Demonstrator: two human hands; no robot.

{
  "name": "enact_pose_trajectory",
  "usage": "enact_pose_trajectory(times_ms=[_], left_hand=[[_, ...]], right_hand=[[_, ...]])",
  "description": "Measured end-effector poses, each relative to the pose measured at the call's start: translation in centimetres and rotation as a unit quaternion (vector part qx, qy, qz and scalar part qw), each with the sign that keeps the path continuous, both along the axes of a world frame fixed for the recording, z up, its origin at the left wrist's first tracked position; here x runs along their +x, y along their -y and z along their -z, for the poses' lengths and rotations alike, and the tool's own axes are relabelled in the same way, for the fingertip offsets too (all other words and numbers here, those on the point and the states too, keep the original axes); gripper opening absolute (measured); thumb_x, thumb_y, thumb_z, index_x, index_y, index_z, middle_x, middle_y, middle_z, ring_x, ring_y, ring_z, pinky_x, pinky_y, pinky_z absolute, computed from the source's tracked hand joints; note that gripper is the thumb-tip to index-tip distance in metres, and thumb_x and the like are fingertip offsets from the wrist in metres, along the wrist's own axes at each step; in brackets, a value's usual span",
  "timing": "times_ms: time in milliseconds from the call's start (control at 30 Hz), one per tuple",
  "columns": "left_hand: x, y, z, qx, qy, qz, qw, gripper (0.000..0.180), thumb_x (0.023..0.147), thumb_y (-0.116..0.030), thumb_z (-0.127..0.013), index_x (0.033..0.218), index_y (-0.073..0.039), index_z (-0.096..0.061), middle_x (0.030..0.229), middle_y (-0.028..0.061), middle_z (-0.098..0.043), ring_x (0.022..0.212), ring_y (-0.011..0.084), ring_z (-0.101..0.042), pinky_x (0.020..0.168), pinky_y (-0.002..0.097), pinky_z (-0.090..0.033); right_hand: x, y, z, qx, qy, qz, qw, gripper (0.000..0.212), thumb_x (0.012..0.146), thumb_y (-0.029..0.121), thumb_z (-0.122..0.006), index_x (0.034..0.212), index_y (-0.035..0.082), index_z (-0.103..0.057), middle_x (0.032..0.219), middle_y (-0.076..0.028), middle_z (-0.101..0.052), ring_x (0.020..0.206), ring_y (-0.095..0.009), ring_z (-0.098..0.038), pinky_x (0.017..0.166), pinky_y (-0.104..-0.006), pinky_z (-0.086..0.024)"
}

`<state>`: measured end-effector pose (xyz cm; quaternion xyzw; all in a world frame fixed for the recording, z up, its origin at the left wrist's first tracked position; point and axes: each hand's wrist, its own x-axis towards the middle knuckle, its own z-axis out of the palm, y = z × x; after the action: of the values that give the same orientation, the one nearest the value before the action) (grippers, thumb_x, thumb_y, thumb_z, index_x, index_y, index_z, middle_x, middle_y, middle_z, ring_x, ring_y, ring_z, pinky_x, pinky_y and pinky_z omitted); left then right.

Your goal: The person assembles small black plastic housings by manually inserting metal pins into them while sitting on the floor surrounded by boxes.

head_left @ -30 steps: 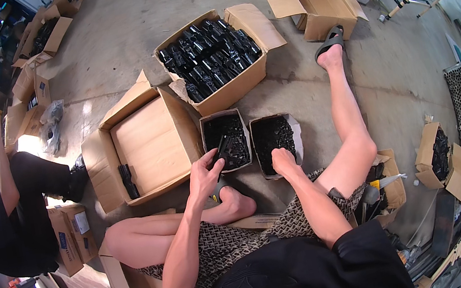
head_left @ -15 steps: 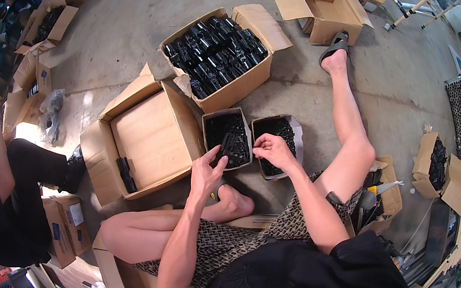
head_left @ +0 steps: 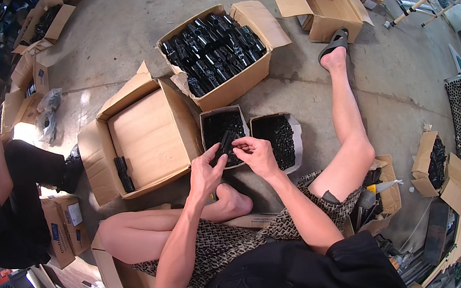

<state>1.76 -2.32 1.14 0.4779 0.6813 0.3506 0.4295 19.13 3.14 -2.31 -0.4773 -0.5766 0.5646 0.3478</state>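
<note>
Shorts (head_left: 231, 243), patterned, one pair, nearest us. Left hand (head_left: 205, 175), thumb and fingers clamped on one black part (head_left: 226, 143), which we see between both hands, over the left small box (head_left: 220, 110). Right hand (head_left: 259, 158), fingertips at that part's right side; we cannot tell whether they grip it. Right small box (head_left: 297, 140), just beside the other, both stocked with small black pieces. Large carton (head_left: 145, 139), left, open; one black piece (head_left: 124, 174) along its left wall. Farther, we list one packed carton (head_left: 235, 85), glossy black parts in rows. Far right: one flapped carton (head_left: 327, 11).
</note>
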Motion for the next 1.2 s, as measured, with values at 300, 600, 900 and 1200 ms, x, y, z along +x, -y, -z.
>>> enact_pose_trajectory(times_ms=[300, 600, 900, 1200], left_hand=[[0.0, 0.0, 0.0, 0.004, -0.007, -0.009, 1.0, 0.048, 0.086, -0.021, -0.069, 0.125, 0.007, -0.061, 0.1, 0.0304, -0.069, 0.091, 0.03, -0.073, 0.078, 0.0358, -0.055], [-0.1, -0.1, -0.3, 0.026, -0.041, -0.004, 0.999, 0.046, 0.087, -0.02, -0.068, 0.124, 0.007, -0.062, 0.097, 0.0303, -0.069, 0.089, 0.0323, -0.073, 0.077, 0.0365, -0.055], [0.4, 0.0, -0.4, 0.03, -0.054, 0.005, 0.998, 0.046, 0.087, -0.02, -0.068, 0.124, 0.007, -0.062, 0.099, 0.029, -0.069, 0.092, 0.0339, -0.072, 0.079, 0.0371, -0.055], [0.4, 0.0, -0.6, 0.029, -0.056, 0.006, 0.998, 0.046, 0.087, -0.02, -0.067, 0.124, 0.007, -0.062, 0.1, 0.0297, -0.069, 0.092, 0.0329, -0.072, 0.08, 0.0366, -0.055]], right_hand=[[-0.6, 0.3, -0.5, 0.056, 0.037, 0.0, 0.998, 0.016, 0.086, 0.006, -0.072, 0.099, -0.003, -0.069, 0.086, -0.013, -0.073, 0.078, -0.016, -0.071, 0.07, -0.0294, -0.057], [-1.5, 0.9, 0.7, -0.038, -0.003, 0.044, 0.998, 0.023, 0.094, 0.019, -0.068, 0.095, -0.004, -0.069, 0.074, -0.009, -0.07, 0.067, -0.016, -0.069, 0.064, -0.0297, -0.055], [-1.4, 0.8, 2.4, -0.057, 0.003, 0.057, 0.997, 0.038, 0.1, 0.029, -0.059, 0.083, -0.004, -0.066, 0.067, -0.01, -0.068, 0.061, -0.016, -0.066, 0.057, -0.0305, -0.052], [-0.9, 0.8, 2.1, -0.011, 0.023, 0.013, 1.0, 0.037, 0.1, 0.032, -0.057, 0.089, -0.003, -0.065, 0.071, -0.012, -0.067, 0.066, -0.018, -0.068, 0.062, -0.0329, -0.053]])
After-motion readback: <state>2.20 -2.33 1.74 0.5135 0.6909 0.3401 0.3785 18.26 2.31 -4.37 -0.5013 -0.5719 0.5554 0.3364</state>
